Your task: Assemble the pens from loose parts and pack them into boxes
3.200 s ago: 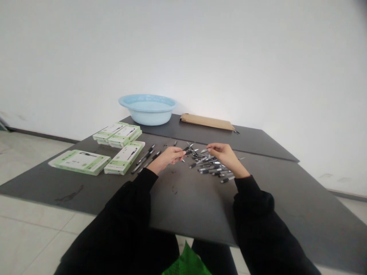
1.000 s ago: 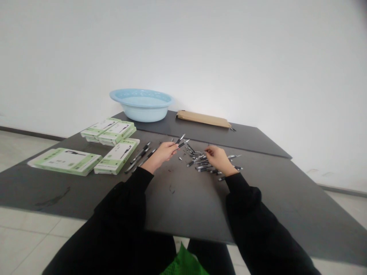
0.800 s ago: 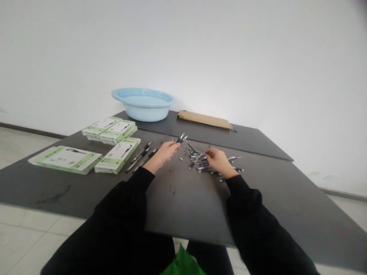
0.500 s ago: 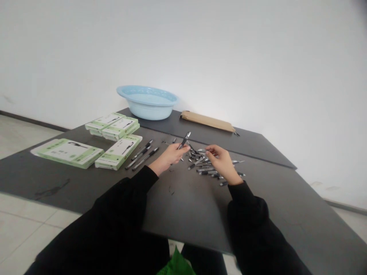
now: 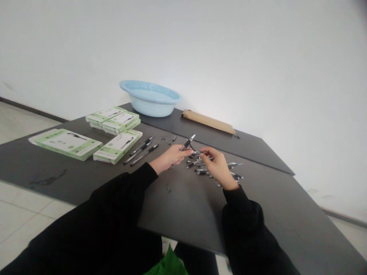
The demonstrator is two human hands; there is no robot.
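Observation:
My left hand [image 5: 169, 159] is closed round a black and silver pen [image 5: 187, 142] whose tip points up and away. My right hand [image 5: 217, 166] hovers just right of it, fingers curled in a pinch over a heap of several loose pens and pen parts [image 5: 213, 168] on the dark table [image 5: 183, 198]. What the right fingers pinch is too small to name. A few finished pens [image 5: 141, 149] lie side by side left of my left hand.
Green and white boxes [image 5: 118, 145] lie at the left, a pair further back [image 5: 114, 119] and a flat one [image 5: 65, 143] near the edge. A light blue basin [image 5: 150, 97] and a brown envelope [image 5: 208, 122] sit at the far side by the white wall.
My left hand has kept hold of the pen and tilted it more upright. My right hand has come in closer to it from the heap. The view has swung slightly.

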